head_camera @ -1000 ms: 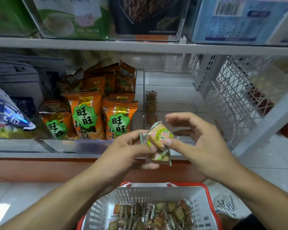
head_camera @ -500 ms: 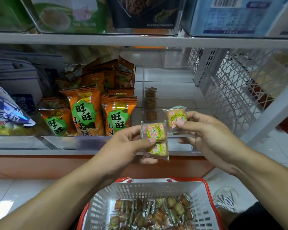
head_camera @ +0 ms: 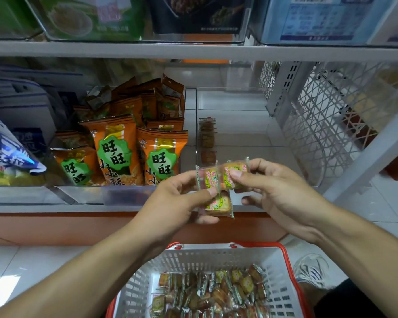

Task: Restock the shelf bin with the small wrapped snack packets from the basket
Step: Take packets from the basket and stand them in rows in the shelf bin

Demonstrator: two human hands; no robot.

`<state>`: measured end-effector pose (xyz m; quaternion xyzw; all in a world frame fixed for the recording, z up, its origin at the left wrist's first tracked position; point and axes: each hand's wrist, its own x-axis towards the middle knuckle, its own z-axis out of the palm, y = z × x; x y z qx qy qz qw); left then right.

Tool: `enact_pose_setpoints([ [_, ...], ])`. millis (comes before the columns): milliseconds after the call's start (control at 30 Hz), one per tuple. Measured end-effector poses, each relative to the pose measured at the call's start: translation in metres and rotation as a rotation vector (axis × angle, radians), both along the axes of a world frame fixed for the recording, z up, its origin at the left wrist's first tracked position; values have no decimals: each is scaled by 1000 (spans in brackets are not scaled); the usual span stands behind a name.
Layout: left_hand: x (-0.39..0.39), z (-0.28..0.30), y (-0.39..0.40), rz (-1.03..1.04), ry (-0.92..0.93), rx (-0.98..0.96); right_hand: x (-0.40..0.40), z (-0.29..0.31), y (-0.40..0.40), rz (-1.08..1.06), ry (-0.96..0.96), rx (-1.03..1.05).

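Clear bin [head_camera: 246,143] sits nearly bare; left hand [head_camera: 177,203] pinches 2 packets [head_camera: 210,180], right hand [head_camera: 278,191] pinches 1 packet [head_camera: 231,176], above the basket [head_camera: 283,292]. Next, I judge: reach forward, release inside.

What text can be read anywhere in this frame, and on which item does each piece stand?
"旺旺" on the green badge of the orange snack bags in the clear shelf bin.
"小小酥" below it on the same bags.
"10" partly legible on the blue-and-white bag at the left.
Small wrapped snack packets pinched in both hands: print too small to read.
Barcode and blue label on the upper-shelf box: blurred.
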<state>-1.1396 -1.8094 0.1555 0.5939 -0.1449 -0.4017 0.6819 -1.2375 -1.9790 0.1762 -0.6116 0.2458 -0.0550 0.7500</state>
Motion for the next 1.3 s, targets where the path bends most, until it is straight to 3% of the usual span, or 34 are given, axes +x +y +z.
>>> enact_pose_setpoints([
  [200,1,-4,1,-77,6,-25,-1,-2,6,90,27,-146],
  [400,1,-9,-1,143,-167,-85,0,5,-9,86,-4,32],
  [667,-7,-11,-9,86,-174,-128,2,-5,-7,270,68,110],
  [767,-11,-9,-10,56,-380,-41,7,1,-16,241,23,72],
  [833,-13,-9,-8,47,-654,78,14,4,-25,124,-41,-12],
  [933,-11,-11,-7,101,-973,224,32,1,-42,2,14,-403],
  [1033,-9,-9,-9,101,-1151,375,61,-7,-50,128,147,-755],
  [1133,-4,-9,-12,63,-1168,454,95,-25,-47,393,303,-1028],
  [1200,-1,-8,-13,26,-1195,490,113,-37,-45,584,510,-1045],
  [1300,2,-7,-13,-27,-1245,524,132,-42,-47,749,670,-811],
])
